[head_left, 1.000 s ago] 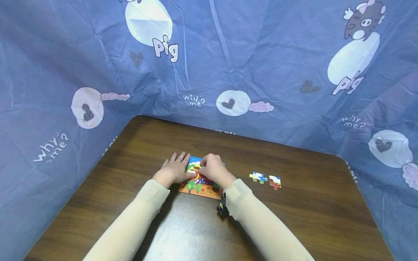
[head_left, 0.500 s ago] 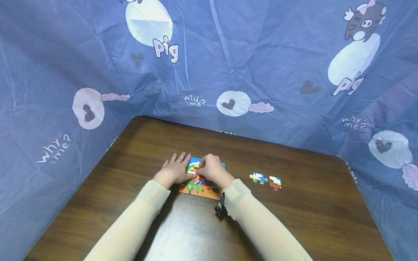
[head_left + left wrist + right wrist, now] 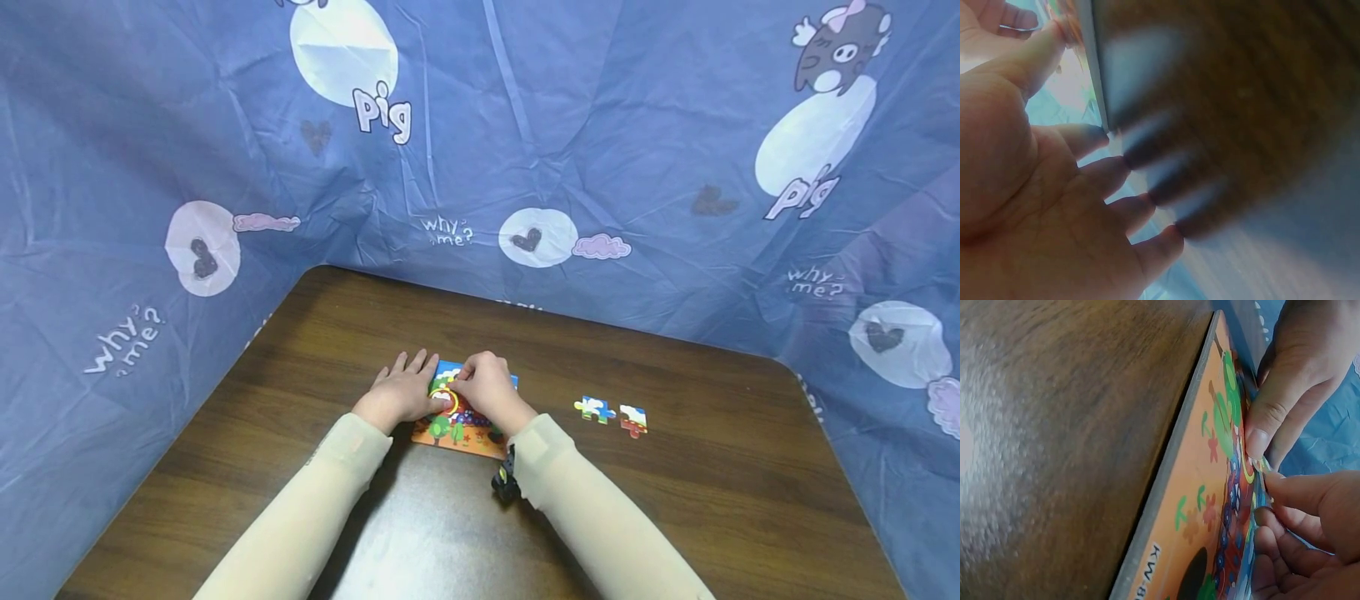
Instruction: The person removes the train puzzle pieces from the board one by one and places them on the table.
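Note:
A colourful jigsaw puzzle board point(image 3: 468, 440) with an orange lower part and a blue top lies flat on the table. My left hand point(image 3: 401, 397) is spread at its left edge, the thumb pressing on the picture and the other fingers resting on the table. Over the board's upper middle, my right hand point(image 3: 491, 390) pinches a small puzzle piece point(image 3: 1264, 467) between thumb and forefinger, down at the picture's surface. Most of that piece is hidden by fingers. In the right wrist view the left thumb point(image 3: 1260, 439) presses right beside it.
Two loose puzzle pieces lie right of the board: one blue, white and green point(image 3: 596, 409), the other white and red point(image 3: 633, 422). The brown wooden table point(image 3: 712, 475) ends at a blue printed cloth point(image 3: 637, 167) behind and at the sides.
My right hand shifts very slightly over the board, its fingertips turning a little at the piece. The left hand and the loose pieces stay put.

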